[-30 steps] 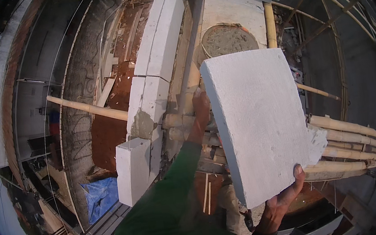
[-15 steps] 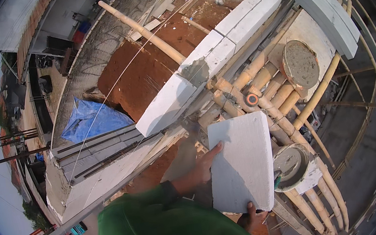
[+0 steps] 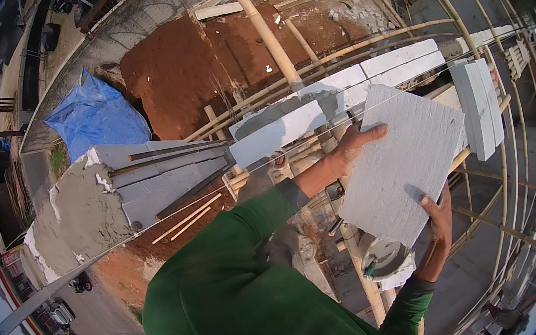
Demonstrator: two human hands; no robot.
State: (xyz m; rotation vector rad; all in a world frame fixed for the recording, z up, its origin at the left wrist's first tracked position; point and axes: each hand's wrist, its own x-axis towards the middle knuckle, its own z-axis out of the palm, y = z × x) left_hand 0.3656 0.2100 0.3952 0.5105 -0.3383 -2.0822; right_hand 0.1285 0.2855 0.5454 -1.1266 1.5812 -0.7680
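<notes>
A pale grey lightweight concrete block (image 3: 401, 158) is held up between my two hands, its broad face showing and tilted. My left hand (image 3: 354, 147) grips its left edge, the thumb over the face. My right hand (image 3: 439, 213) grips the lower right edge, also with the thumb on the face; the other fingers of both hands are mostly hidden. Just below the block stands a bucket of grey mortar (image 3: 386, 257), partly covered by it. Beyond my left hand runs a wall course of white blocks (image 3: 280, 132) with a grey mortar patch.
A stack of blocks (image 3: 480, 108) stands at the right beside bamboo scaffold poles (image 3: 507, 205). A bamboo pole (image 3: 261, 28) crosses above red soil (image 3: 170, 79). A thin string (image 3: 229, 180) stretches along the wall. A blue tarpaulin (image 3: 94, 115) lies at the left.
The block has been raised and shifted to the right, and it is turned at a slant. My right hand has come up along its edge. The whole view has swung too.
</notes>
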